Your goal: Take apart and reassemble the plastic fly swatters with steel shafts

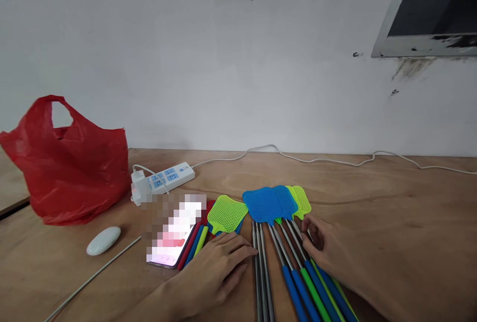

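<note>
My left hand (219,268) lies palm down with fingers loosely stretched, covering part of a left group of fly swatters. In that group a yellow-green swatter head (226,212) rests over blue and red ones, beside red, blue and yellow handles (194,245). The fingertips reach the edge of several bare metal rods (263,267). My right hand (321,242) is at the right side of a fanned group of fly swatters, its fingers curved with a gap to the thumb. Those have blue heads (263,204), a yellow-green head (302,200), metal shafts and blue and green handles (313,287).
A lit phone (175,235), partly pixelated, lies left of the swatters. Behind it are a white power strip (175,175) and a cable (316,161) along the wall. A red plastic bag (74,173) and a white computer mouse (103,240) stand farther left on the wooden table (410,227).
</note>
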### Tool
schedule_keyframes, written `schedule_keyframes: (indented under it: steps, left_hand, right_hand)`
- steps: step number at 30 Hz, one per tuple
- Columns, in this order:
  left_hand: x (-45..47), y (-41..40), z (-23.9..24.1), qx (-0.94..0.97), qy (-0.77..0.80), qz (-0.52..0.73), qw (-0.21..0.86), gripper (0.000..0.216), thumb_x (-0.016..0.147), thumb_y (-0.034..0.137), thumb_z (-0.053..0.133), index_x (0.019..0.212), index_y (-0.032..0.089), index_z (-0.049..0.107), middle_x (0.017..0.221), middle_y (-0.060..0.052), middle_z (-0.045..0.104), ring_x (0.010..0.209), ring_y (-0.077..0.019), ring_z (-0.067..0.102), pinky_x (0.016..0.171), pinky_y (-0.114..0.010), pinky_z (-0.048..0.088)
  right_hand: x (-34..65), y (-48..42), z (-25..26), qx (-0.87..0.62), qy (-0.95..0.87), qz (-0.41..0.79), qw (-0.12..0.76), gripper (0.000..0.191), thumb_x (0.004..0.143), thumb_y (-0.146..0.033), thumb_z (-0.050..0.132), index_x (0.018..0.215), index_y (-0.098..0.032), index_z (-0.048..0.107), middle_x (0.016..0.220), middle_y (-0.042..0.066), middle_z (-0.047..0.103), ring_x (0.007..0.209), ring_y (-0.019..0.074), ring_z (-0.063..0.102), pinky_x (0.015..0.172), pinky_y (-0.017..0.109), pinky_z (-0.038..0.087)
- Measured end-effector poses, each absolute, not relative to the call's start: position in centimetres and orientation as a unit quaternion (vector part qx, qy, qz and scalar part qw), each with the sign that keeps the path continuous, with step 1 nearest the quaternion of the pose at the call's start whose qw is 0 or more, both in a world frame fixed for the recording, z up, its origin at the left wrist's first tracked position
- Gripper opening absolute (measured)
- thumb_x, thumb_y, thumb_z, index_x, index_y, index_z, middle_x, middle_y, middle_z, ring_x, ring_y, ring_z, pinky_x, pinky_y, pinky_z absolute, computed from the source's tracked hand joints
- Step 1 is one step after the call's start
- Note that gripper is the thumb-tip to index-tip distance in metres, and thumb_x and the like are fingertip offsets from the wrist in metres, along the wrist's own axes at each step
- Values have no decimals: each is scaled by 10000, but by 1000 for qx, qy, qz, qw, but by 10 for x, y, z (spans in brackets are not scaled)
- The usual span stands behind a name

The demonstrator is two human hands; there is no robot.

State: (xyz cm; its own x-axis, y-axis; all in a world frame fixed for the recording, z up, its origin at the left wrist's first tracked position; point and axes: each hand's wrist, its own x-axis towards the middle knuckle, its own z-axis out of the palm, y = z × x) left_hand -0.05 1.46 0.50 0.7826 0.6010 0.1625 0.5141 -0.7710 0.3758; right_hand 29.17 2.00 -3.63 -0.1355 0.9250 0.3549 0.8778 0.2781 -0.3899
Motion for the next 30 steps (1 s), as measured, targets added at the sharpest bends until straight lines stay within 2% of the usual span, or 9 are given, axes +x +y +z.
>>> schedule_keyframes:
  steps: [3,6,10,15,18,23,26,30]
  left_hand:
    - [0,15,5,932,299,131,159,320,975,149,456,1256,248,573,1189,-66,655,1089,-243,610,963,-400,496]
    - [-1,15,6,932,298,131,159,326,976,146,453,1263,248,568,1197,-65,651,1090,-241,611,961,-398,496]
    - [-1,15,5,932,296,137,161,341,965,137,461,1269,249,566,1191,-63,652,1086,-240,613,963,-400,494]
    - [-1,15,5,931,293,144,163,337,972,149,454,1272,252,567,1192,-61,652,1087,-236,611,966,-393,492]
    - [-1,15,5,931,293,144,163,336,973,146,450,1268,253,568,1194,-60,650,1085,-235,612,963,-391,492]
    - [-1,15,3,929,297,148,164,327,981,153,448,1267,257,567,1198,-60,649,1090,-239,610,961,-397,496]
    - [-1,16,3,929,295,149,166,326,981,149,445,1265,258,563,1219,-58,642,1111,-238,605,975,-400,491]
    - [0,16,2,930,297,146,160,311,982,150,443,1250,251,561,1207,-58,645,1098,-237,606,974,-402,488]
  right_hand:
    - [302,24,-37,-638,-736,-16,225,46,780,-198,530,813,-228,540,623,-16,589,583,204,593,567,284,319]
    - [309,27,-39,-650,-735,-17,193,121,749,-205,559,868,-221,561,664,9,623,608,229,609,572,289,315]
    - [310,28,-42,-627,-754,15,194,220,732,-152,543,940,-224,536,628,-27,579,590,214,595,558,272,298]
    - [314,31,-42,-665,-726,-8,174,268,706,-131,561,956,-211,511,566,-48,512,518,217,555,528,268,232]
    - [320,36,-37,-675,-698,6,238,253,687,-147,547,925,-219,501,579,-52,488,507,200,528,529,276,263]
    - [319,38,-19,-628,-625,140,442,201,734,-263,512,931,-243,483,695,-49,500,483,141,475,489,267,353]
    - [310,31,-6,-597,-581,208,513,230,764,-322,549,975,-245,499,754,-45,509,438,95,415,429,240,316]
    - [301,27,1,-567,-543,306,538,352,762,-436,647,1020,-231,524,755,-30,585,382,57,342,363,212,238]
